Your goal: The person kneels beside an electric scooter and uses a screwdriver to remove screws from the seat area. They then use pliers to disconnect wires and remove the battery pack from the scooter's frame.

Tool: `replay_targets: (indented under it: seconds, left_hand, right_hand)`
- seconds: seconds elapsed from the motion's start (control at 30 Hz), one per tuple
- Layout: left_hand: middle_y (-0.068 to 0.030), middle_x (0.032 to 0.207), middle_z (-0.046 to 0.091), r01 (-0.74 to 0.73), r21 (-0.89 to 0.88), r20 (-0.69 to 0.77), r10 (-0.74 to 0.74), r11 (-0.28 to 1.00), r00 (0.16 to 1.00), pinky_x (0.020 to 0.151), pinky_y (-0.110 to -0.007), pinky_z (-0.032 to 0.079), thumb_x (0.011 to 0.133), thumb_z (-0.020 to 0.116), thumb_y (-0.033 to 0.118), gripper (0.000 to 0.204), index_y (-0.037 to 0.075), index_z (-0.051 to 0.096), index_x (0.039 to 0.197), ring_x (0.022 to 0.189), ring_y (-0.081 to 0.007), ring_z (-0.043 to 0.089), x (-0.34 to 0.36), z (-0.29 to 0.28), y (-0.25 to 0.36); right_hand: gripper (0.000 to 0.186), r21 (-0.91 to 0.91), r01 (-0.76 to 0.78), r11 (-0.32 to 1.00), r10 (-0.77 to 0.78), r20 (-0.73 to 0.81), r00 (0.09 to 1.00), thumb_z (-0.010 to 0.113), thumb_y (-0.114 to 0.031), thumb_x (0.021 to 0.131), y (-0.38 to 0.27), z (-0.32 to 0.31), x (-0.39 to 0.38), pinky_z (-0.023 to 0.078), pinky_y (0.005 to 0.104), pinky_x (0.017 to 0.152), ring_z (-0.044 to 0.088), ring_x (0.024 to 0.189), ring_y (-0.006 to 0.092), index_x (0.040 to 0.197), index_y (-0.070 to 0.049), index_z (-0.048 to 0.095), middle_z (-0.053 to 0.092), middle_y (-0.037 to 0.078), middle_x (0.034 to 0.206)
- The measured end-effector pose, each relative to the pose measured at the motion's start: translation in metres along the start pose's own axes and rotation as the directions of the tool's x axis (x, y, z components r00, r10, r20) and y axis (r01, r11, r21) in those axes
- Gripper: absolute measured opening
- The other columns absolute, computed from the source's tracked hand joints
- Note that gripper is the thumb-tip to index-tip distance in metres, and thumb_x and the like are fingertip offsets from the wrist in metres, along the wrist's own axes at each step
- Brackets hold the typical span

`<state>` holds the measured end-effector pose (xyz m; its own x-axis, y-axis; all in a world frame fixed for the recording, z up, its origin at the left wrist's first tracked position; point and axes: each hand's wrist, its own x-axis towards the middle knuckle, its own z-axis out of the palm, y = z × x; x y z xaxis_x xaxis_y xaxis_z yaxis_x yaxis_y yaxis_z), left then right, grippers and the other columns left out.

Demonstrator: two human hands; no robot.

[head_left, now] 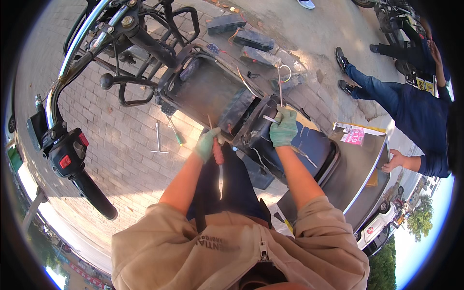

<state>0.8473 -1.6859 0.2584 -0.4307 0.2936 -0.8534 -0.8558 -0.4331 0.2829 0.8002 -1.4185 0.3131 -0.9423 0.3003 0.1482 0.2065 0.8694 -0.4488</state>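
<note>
My left hand (207, 145), in a pale green glove, is closed around a screwdriver (218, 153) with a red handle; its thin shaft points up beside the near edge of the scooter's open footboard compartment (208, 89). Over the torn dark seat (309, 146), my gloved right hand (284, 127) grips a T-handle wrench (280, 89). The wrench's long rod points away from me, and one end of its crossbar sticks out left of the fist. Inside the compartment the floor looks brown and dusty. A loose cable (245, 81) arches at the compartment's far right side.
Several dark battery blocks (253, 39) lie on the paving beyond the scooter. Left of my hand lie another T-handle wrench (158, 137) and a green-handled screwdriver (178, 137). The handlebar (65, 150) curves at left. A person's hand (395, 161) touches the dark rear box (355, 166).
</note>
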Motion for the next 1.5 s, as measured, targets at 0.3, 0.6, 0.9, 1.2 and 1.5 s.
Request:
replay_targets:
  seconds: [0.3,0.6,0.9,1.2,1.5]
  left_hand:
    - [-0.0065,0.073,0.058,0.070,0.082,0.095,-0.078,0.994,0.992,0.069,-0.034,0.048,0.090,0.053,0.023,0.026,0.001,0.065,0.083,0.068,-0.0222,0.057,0.025,0.027,0.024]
    - [-0.0028,0.062,0.051,0.173,0.189,-0.010,-0.174,0.967,0.985,0.050,-0.029,0.041,0.090,0.042,0.015,0.029,-0.002,0.064,0.097,0.051,-0.0158,0.045,0.023,0.011,0.031]
    - [-0.0038,0.067,0.055,0.207,0.172,-0.034,-0.204,0.963,0.978,0.058,-0.027,0.044,0.088,0.047,0.011,0.029,-0.003,0.064,0.107,0.062,-0.0156,0.050,0.023,0.000,0.036]
    - [-0.0007,0.067,0.053,0.167,0.292,-0.282,-0.082,0.942,0.956,0.056,-0.027,0.042,0.092,0.048,0.014,0.033,-0.002,0.064,0.115,0.060,-0.0130,0.048,0.018,-0.037,0.068]
    - [0.0034,0.071,0.053,0.138,0.267,-0.306,-0.052,0.954,0.951,0.050,-0.025,0.038,0.098,0.050,0.017,0.029,0.004,0.066,0.118,0.058,-0.0090,0.047,-0.002,0.008,0.053]
  right_hand:
    - [0.016,0.051,-0.039,0.998,0.040,-0.015,0.999,0.063,-0.013,0.089,0.000,0.001,0.002,0.053,0.0431,0.068,0.065,0.078,0.0347,0.103,-0.016,0.069,0.061,0.014,0.099]
    - [0.017,0.015,-0.040,0.999,0.040,-0.006,0.999,0.065,-0.009,0.087,0.001,0.002,0.004,0.053,0.0425,0.064,0.065,0.074,0.0332,0.102,-0.015,0.069,0.061,0.013,0.095]
    - [0.017,0.019,-0.013,1.000,0.014,-0.018,1.000,0.067,-0.009,0.086,0.006,0.005,0.002,0.052,0.0404,0.061,0.064,0.070,0.0312,0.101,-0.015,0.069,0.060,0.012,0.093]
    - [0.019,0.059,-0.025,0.998,0.028,-0.043,0.999,0.068,-0.006,0.084,0.006,0.007,0.003,0.054,0.0386,0.061,0.065,0.071,0.0298,0.101,-0.015,0.070,0.062,0.012,0.095]
    - [0.019,0.123,-0.049,0.991,0.051,-0.007,0.999,0.065,-0.007,0.087,0.009,0.007,0.000,0.052,0.0357,0.063,0.065,0.071,0.0267,0.104,-0.012,0.072,0.061,0.011,0.093]
